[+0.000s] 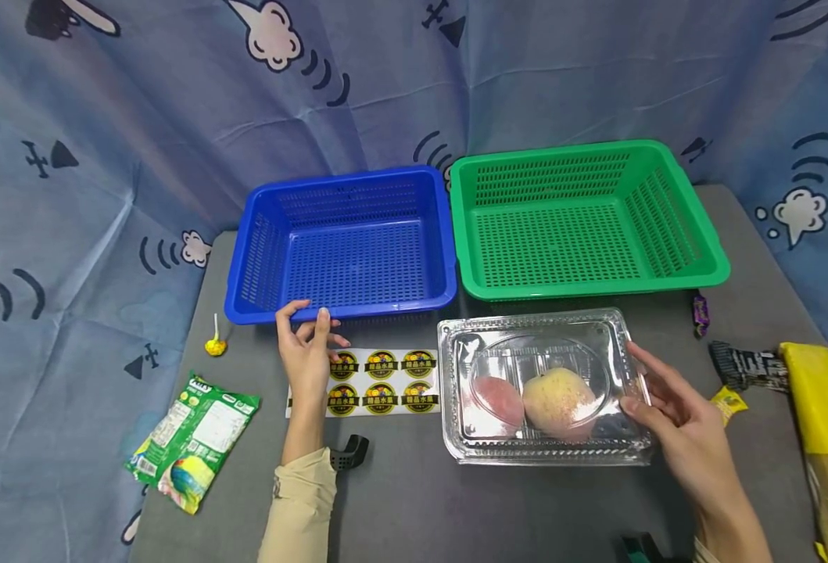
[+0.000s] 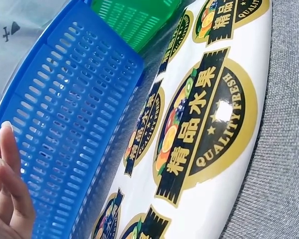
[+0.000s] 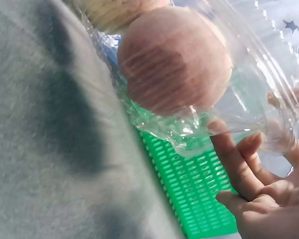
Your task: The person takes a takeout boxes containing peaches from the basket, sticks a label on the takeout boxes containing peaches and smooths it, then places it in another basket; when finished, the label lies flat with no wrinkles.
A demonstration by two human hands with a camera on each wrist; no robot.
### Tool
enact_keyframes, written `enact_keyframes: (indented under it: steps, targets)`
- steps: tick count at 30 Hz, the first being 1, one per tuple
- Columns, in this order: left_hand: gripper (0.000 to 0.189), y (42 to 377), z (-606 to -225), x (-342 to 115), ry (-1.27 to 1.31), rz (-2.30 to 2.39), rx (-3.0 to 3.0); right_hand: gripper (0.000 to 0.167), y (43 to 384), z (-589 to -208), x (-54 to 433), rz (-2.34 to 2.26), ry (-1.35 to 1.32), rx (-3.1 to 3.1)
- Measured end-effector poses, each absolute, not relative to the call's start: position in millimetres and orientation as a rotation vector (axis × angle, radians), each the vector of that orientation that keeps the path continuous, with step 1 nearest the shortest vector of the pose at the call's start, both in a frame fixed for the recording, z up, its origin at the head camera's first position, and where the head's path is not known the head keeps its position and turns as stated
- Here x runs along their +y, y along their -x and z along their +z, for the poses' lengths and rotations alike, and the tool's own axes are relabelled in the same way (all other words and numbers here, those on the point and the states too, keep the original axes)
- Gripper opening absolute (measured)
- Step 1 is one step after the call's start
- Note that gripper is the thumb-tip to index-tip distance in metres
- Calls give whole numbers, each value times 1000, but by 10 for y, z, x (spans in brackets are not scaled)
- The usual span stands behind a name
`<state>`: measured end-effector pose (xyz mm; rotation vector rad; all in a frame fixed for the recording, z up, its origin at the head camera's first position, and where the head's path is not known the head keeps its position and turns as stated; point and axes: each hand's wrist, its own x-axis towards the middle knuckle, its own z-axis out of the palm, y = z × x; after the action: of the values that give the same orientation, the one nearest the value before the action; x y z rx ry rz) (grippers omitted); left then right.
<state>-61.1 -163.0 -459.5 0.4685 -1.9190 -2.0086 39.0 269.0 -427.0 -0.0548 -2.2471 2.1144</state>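
My right hand [image 1: 691, 438] grips the right edge of a clear plastic clamshell box [image 1: 480, 336], thumb on top and fingers beneath. Through the lid show a reddish peach [image 1: 496, 407] and a larger yellow-pink peach [image 1: 560, 403]. From the right wrist view, the box is off the table, with a peach [image 3: 174, 59] close to the camera. My left hand [image 1: 308, 360] is by the front rim of a blue basket [image 1: 357, 270], its fingers loosely bent and holding nothing; whether they touch the rim I cannot tell. A sheet of round fruit stickers [image 2: 204, 124] lies beside that hand, partly covered.
Right of the blue basket stands a green basket [image 1: 554, 238]. At left lie a green snack bag [image 1: 198, 438] and a yellow lollipop [image 1: 215, 346]. A purple candy [image 1: 700, 314], black wrapper [image 1: 747, 366], small yellow packet [image 1: 729, 403] and large yellow bag [image 1: 825, 414] lie at right.
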Motion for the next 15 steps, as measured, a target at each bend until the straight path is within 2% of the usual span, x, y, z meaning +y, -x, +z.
enact_keyframes:
  steps: [15]
  targets:
    - [33,608,-4597,-1638,-481,-2011,-1941,65,-413,-4492,2784,2057,93,-2370]
